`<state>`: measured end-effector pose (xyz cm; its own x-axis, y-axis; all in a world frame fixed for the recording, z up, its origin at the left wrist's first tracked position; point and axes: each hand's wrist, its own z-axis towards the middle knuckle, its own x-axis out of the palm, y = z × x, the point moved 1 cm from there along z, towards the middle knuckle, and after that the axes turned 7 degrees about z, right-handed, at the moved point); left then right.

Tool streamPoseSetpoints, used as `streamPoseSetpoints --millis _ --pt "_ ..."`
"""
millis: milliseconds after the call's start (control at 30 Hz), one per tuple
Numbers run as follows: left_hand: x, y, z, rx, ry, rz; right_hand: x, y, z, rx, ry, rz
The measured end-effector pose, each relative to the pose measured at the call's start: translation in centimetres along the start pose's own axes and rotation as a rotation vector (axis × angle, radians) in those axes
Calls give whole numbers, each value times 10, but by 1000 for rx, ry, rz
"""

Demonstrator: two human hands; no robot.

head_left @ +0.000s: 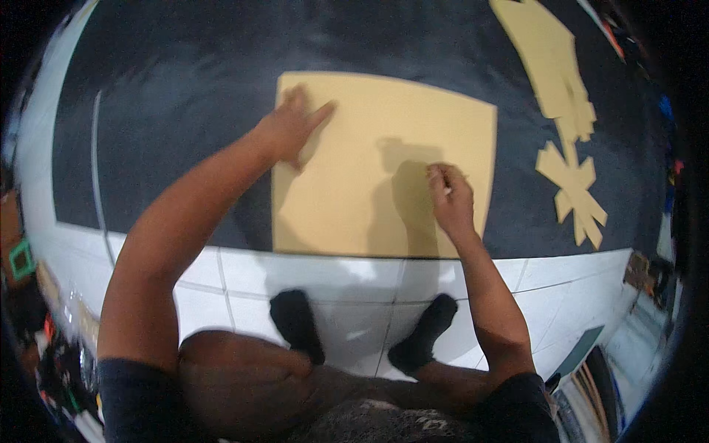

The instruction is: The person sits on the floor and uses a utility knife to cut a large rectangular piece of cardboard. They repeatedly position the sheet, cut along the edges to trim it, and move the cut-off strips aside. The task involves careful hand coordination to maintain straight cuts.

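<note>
A large tan-yellow sheet (pixel 347 199), stiff like card or paper, lies flat on a dark cloth-like covering (pixel 185 81) on the floor. My left hand (pixel 292 134) rests on its upper left part, fingers spread apart. Over the right half of the sheet is my right hand (pixel 452 196), its fingers pinched together. A small pale spot shows between those fingers, too small to name. Shadows of my arm and hand fall across the sheet.
Several cut tan-yellow pieces (pixel 580 184) lie in an overlapping pile on the right. A thin pale strip (pixel 97 162) runs along the left of the dark covering. White tiles (pixel 347 295) border it, under my dark-socked feet. Clutter lines both sides, including a green frame (pixel 21 258).
</note>
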<state>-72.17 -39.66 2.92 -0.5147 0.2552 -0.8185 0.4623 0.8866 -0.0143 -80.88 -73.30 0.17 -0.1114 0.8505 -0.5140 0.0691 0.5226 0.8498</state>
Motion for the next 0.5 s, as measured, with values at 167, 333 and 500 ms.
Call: streamPoseSetpoints --millis 167,333,500 --pt "3 -8 7 -28 -47 44 105 55 -104 -150 398 158" --pt "2 -6 4 -59 -33 42 169 84 -132 -308 453 176" --pt "1 -9 4 -91 -21 51 188 95 -132 -335 458 88"
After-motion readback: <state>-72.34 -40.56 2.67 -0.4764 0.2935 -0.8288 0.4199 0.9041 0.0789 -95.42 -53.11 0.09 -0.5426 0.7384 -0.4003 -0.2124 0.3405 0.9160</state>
